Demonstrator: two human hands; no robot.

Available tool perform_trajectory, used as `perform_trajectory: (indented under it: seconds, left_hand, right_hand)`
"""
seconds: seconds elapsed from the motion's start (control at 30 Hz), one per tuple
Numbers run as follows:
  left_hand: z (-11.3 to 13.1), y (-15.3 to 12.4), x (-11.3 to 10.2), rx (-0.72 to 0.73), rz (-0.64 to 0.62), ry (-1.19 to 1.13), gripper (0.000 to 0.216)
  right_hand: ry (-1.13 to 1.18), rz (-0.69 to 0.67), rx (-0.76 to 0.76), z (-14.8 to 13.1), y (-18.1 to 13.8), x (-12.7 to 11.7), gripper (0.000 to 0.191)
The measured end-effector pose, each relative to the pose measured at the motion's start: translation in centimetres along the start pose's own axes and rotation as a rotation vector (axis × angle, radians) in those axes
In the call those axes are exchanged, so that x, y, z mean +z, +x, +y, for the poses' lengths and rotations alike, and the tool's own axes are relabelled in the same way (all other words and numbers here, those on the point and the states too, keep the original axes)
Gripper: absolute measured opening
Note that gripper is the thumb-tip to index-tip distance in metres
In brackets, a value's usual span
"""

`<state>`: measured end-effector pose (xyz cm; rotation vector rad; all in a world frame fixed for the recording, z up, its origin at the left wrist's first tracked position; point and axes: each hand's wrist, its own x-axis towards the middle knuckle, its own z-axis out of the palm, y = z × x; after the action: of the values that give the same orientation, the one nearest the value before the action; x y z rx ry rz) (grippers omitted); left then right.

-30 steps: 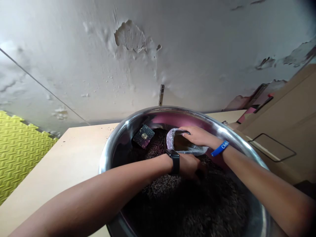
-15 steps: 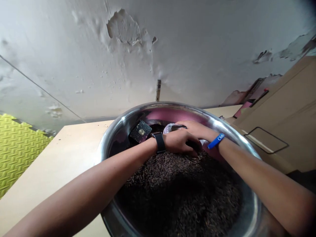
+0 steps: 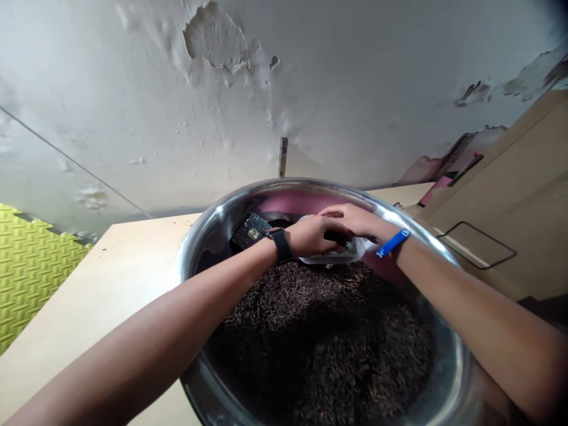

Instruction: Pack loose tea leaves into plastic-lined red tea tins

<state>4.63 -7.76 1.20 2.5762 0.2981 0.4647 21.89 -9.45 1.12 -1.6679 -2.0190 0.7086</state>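
A large steel basin [image 3: 189,260] holds a bed of dark, dried, twisted tea leaves [image 3: 302,302]. Near its far side is a clear plastic bag [image 3: 350,255], lying over the leaves with its mouth facing up. My right hand [image 3: 355,220], with a blue wristband, grips the bag's far edge. Over the bag's mouth is my left hand [image 3: 313,235], wearing a black watch; its fingers are curled around some dark leaves, partly hidden. A black square tin [image 3: 251,232] with a small gold mark leans inside the basin, left of my hands.
The basin stands on a pale wooden tabletop [image 3: 133,266] against a wall with peeling paint [image 3: 217,38]. A yellow foam mat [image 3: 35,272] lies at the left. On the right are a beige panel [image 3: 528,195] and a thin black wire loop [image 3: 479,244].
My left hand has lifted from the leaves and moved slightly left and up, over the bag's mouth. More of the plastic bag shows now. My right hand stays at the bag.
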Motion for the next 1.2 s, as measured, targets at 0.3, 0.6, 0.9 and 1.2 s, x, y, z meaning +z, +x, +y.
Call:
perform_trajectory:
  seconds: [0.3, 0.6, 0.9, 1.2]
  left_hand:
    - [-1.1, 0.3, 0.2, 0.042, 0.079, 0.083, 0.031]
    - [-2.4, 0.2, 0.1, 0.009, 0.080, 0.096, 0.030]
    - [-2.1, 0.0, -0.2, -0.001, 0.082, 0.086, 0.031]
    - [-2.4, -0.1, -0.1, -0.035, 0.040, 0.091, 0.032]
  right_hand:
    - [-0.012, 0.111, 0.006, 0.4, 0.1, 0.1, 0.031]
    - [0.055, 0.127, 0.074, -0.3, -0.2, 0.5, 0.049]
    - [0.021, 0.120, 0.055, -0.3, -0.3, 0.4, 0.057]
    - [0.031, 0.308, -0.026, -1.7, -0.6, 0.6, 0.052]
